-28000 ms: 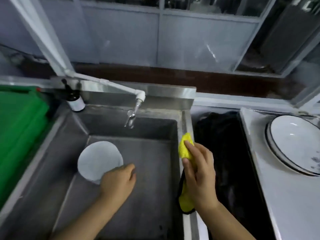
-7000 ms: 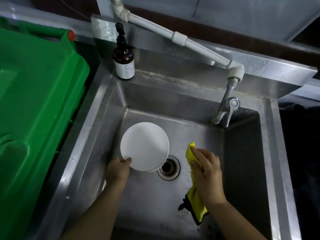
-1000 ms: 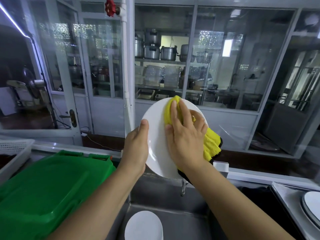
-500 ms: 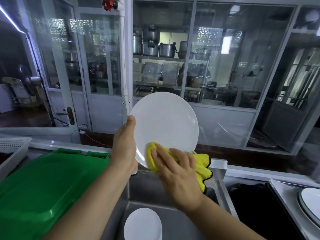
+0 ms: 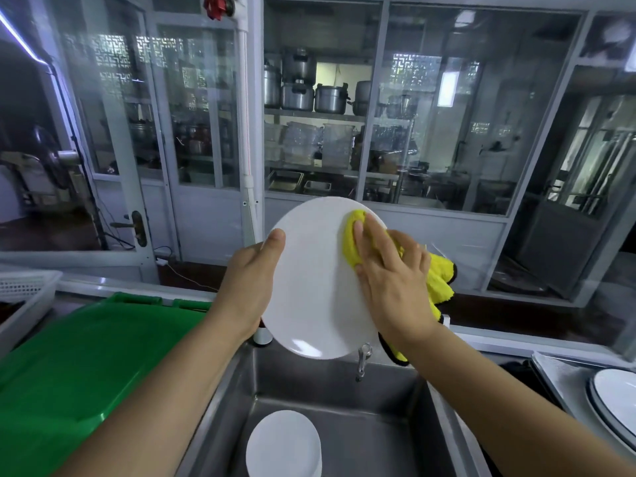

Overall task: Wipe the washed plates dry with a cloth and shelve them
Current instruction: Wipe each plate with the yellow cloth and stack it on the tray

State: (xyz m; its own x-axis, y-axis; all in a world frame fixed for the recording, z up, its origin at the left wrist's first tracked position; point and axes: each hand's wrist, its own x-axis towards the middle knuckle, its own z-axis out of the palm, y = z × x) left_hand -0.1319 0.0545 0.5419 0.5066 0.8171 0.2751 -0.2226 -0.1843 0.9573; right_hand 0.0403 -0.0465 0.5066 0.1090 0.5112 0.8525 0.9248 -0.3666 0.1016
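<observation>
Right hand [image 5: 392, 280] with cloth [image 5: 354, 242] moved — plate [image 5: 309, 287] bottom to upper right.

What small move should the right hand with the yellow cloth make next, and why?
Probably sweep the yellow cloth down across the plate. The right hand presses it near the upper right rim, while the left hand grips the left edge, so the lower face looks unwiped.

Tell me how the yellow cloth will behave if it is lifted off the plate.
The yellow cloth is probably floppy: its loose end droops past the plate. It looks plush, so likely light and grippy. Only the right hand presses it there; released, it may fall.
</observation>
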